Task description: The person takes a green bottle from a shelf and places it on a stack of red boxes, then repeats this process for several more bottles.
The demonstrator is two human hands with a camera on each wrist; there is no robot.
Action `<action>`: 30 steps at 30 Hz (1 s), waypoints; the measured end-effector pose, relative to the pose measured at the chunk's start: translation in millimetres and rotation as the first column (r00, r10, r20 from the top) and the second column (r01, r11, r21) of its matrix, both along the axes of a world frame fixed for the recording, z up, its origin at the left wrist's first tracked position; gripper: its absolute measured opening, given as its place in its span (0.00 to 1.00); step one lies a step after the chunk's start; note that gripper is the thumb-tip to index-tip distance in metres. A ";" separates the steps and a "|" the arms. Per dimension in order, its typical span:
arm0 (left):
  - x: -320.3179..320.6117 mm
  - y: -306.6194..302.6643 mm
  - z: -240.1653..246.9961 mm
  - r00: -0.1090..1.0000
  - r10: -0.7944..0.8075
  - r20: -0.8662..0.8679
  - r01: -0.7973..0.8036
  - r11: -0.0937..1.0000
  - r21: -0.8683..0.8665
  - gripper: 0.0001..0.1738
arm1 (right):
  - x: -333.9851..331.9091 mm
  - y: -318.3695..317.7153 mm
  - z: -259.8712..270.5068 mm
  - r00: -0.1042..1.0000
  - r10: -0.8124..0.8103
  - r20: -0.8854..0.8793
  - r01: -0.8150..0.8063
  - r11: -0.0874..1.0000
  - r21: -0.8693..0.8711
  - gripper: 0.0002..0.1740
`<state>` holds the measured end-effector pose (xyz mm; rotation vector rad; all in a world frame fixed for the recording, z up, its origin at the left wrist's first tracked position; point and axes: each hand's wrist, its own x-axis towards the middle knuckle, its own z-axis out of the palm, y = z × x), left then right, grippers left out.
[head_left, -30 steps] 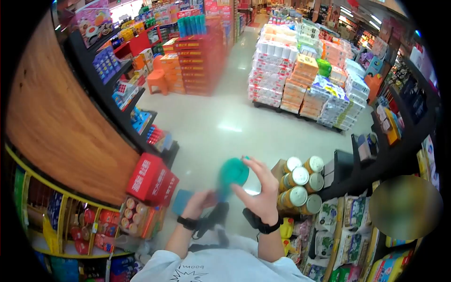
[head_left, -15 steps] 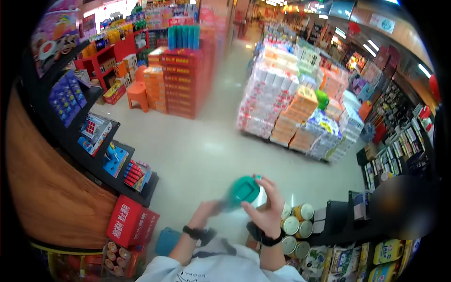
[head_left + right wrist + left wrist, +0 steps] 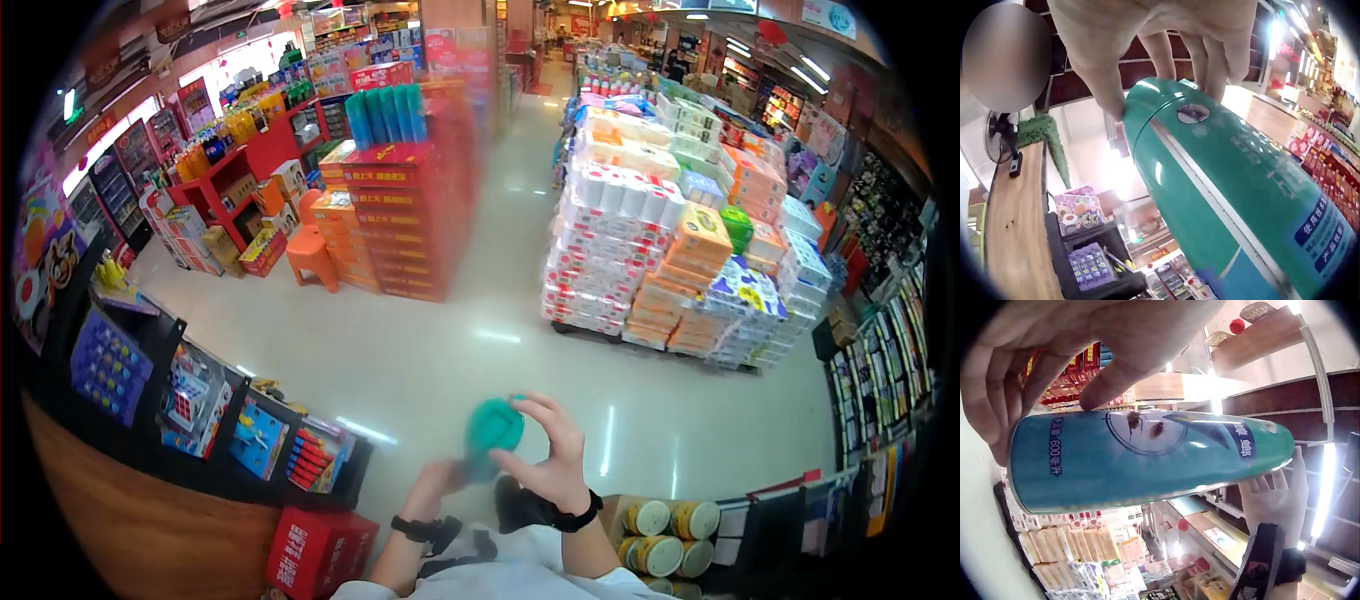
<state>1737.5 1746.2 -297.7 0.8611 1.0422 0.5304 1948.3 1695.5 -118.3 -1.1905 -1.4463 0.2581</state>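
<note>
Both hands hold one spray can, green at the cap end and blue toward the base; in the head view the can (image 3: 496,426) looks blurred. My left hand (image 3: 436,484) grips the blue base end, its thumb and fingers along the can (image 3: 1141,459) in the left wrist view. The right hand (image 3: 549,455) has its thumb and fingers curved round the green cap end. From the right wrist view, those fingertips touch the cap of the can (image 3: 1210,181). Insect pictures and printed text show on the can's side.
Black shelves (image 3: 350,480) with toys stand at the left, above a red box (image 3: 318,552). Stacked paper packs (image 3: 610,220) fill the right of the aisle. Red cartons (image 3: 400,220) and an orange stool (image 3: 312,255) stand ahead. Lidded tins (image 3: 652,517) sit at the lower right.
The head view has tilted up and shifted, with the shelves and stacks now lower in it. Both hands still hold the can, which shows slightly more to the left than half a second ago.
</note>
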 end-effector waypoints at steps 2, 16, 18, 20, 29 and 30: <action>7.5 35.7 -16.1 1.000 -0.027 0.009 0.026 0.994 0.108 0.20 | 17.2 42.9 3.4 0.997 0.050 -0.053 -0.051 0.999 -0.012 0.33; 100.0 230.5 59.6 0.991 0.088 0.104 -0.094 0.994 0.057 0.22 | 111.4 270.5 24.1 0.990 0.132 -0.055 -0.129 0.991 0.043 0.34; 106.0 264.1 41.8 0.995 0.076 0.072 -0.078 0.997 0.025 0.21 | 114.9 301.2 18.4 0.990 0.126 -0.067 -0.123 0.991 0.043 0.34; 102.6 298.9 22.2 0.994 0.081 0.075 -0.078 0.996 -0.037 0.20 | 115.4 335.9 12.0 0.991 0.097 -0.092 -0.093 0.995 0.048 0.34; 124.6 500.3 3.6 0.962 0.126 0.240 -0.120 0.992 -0.040 0.20 | 98.2 512.1 29.9 0.992 0.060 0.113 -0.066 0.996 0.053 0.33; 124.4 518.7 13.0 0.966 0.107 0.234 -0.099 0.994 -0.042 0.20 | 96.2 531.2 34.0 0.990 0.074 0.123 -0.080 0.996 0.050 0.33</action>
